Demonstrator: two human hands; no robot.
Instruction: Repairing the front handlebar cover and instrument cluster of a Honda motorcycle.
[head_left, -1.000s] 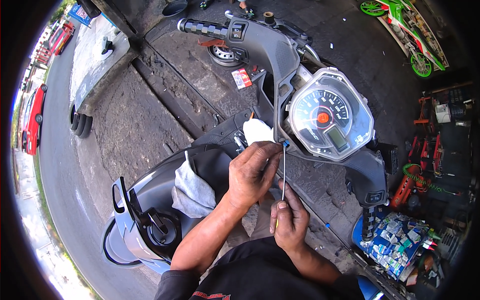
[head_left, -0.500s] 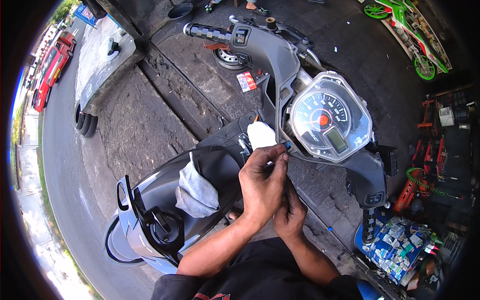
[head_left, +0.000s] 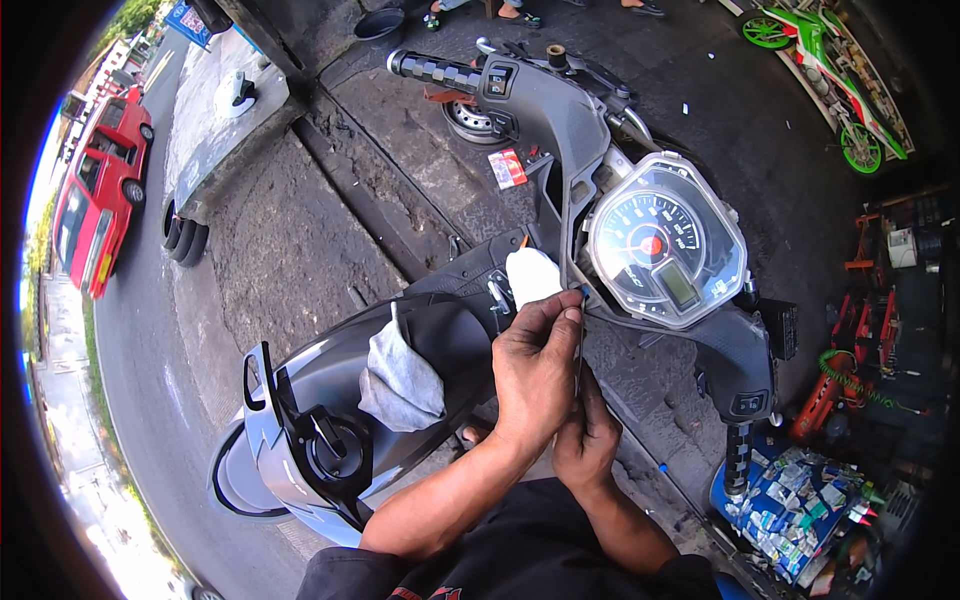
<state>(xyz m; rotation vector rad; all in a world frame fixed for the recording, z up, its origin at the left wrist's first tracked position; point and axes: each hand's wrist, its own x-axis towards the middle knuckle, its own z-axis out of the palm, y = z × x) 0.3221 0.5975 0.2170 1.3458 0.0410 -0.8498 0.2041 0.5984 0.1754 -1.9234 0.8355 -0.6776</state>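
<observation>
Blue pc (head_left: pixel 585 292) nr speedo (head_left: pixel 665 240): L hand (head_left: pixel 540 365) pinching it, R hand (head_left: pixel 587 442) gripping thin rod (head_left: pixel 579 355); hands closer than 1s ago, its tip now hidden, contact unclear.

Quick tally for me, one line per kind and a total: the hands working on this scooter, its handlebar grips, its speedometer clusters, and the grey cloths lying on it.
Hands, left hand and right hand: 2
Handlebar grips: 2
Speedometer cluster: 1
Grey cloth: 1
Total: 6
</observation>
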